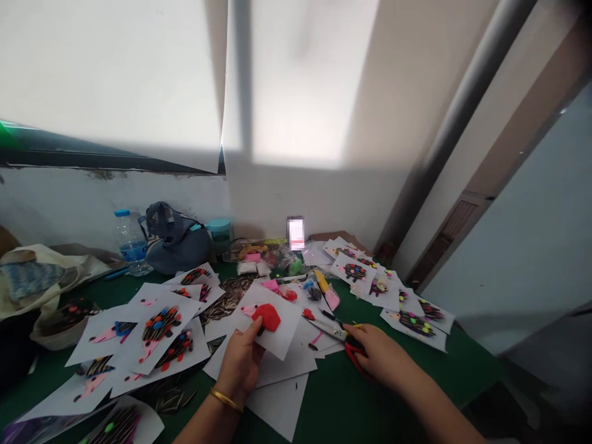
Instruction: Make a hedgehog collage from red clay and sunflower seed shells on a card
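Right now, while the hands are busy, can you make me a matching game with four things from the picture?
1. scissors
2. bracelet
3. bottle
4. red shape

A. gold
B. clear, with a blue cap
C. on the card in the left hand
D. in the right hand

Pairs: 1-D, 2-A, 3-B, 4-C

Shows red on clay body [269, 317], pink on snout [250, 309], white on held card [287, 336]. Shows red and black on scissors handles [354, 357]. Gleams gold on bracelet [226, 400], deep green across tablecloth [342, 410]. Striped dark and pale on loose seeds [229, 300]. Dotted orange, red and blue on left-hand card [155, 301], yellow-green on right-hand card [438, 342]. Bright blue on bottle cap [122, 213], turquoise on jar lid [219, 224].
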The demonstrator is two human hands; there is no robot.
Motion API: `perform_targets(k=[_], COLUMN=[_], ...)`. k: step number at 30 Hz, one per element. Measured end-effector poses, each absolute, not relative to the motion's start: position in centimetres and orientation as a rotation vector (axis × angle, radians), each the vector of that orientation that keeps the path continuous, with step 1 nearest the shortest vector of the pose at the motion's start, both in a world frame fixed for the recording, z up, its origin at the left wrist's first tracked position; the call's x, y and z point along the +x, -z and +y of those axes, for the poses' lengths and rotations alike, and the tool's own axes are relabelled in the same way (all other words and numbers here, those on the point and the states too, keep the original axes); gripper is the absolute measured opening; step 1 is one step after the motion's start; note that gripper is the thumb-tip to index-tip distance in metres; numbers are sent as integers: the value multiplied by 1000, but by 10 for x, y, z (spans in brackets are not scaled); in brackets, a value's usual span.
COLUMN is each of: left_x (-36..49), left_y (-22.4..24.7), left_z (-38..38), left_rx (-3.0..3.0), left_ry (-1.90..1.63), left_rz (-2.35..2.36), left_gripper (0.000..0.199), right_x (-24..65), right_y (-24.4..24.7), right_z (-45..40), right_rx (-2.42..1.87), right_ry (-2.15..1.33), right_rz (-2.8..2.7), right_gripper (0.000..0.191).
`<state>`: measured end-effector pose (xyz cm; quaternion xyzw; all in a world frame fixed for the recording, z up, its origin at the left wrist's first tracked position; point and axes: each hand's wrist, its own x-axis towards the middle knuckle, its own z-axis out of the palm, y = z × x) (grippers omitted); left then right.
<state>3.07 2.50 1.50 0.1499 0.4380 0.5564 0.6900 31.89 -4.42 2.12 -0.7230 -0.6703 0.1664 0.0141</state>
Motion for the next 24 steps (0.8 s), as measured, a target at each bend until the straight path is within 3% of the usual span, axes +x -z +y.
perform_targets(k=[3,7,14,19,24], left_x=[31,32,32,31,32], left_y=[-18,-19,-13,-6,-5], left_z=[25,25,25,28,28], left_rx=[322,299,309,328,315], left_ry=[-1256,-1282,-1271,-1261,-1255], left_rz=[994,1006,983,969,972], left_gripper=[14,14,17,17,16], right_x=[314,299,249,236,242], right_y=[-26,-37,-23,-1,8], right_z=[-43,-30,29,50,49], right_rx=[-2375,-2290,-1967,-1923,-1883], right_ry=[-396,-246,-178,-141,-52], right_rz=[-2134,-2227,-2283,-2255,-2101], right_gripper=[57,29,41,25,24])
